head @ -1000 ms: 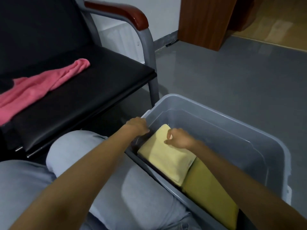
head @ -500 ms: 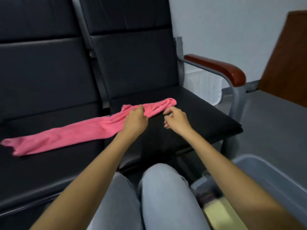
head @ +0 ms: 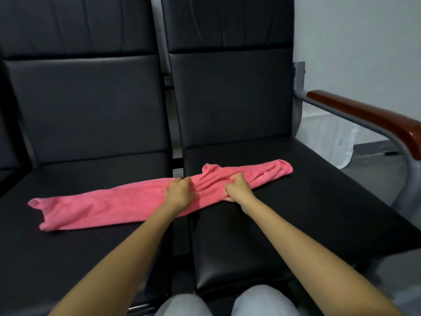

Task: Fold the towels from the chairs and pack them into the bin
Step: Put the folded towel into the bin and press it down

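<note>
**Black chair seats (head: 79, 247), pink towel (head: 109, 206) across both**

We see it stretched through mid-frame, bridging the seat gap. Left hand (head: 178, 193) and right hand (head: 238, 189) sit side by side on its middle, fingers curled into the cloth, probably gripping; fingertips hidden.

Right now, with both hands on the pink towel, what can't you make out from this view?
Head view only.
- Bin: outside the frame.
- Fingertips of left hand and right hand: curled into the pink towel, hidden by its folds.
- Towel's layers: bunched, uncountable.
- Armrest: front end cut by the right edge.
</note>
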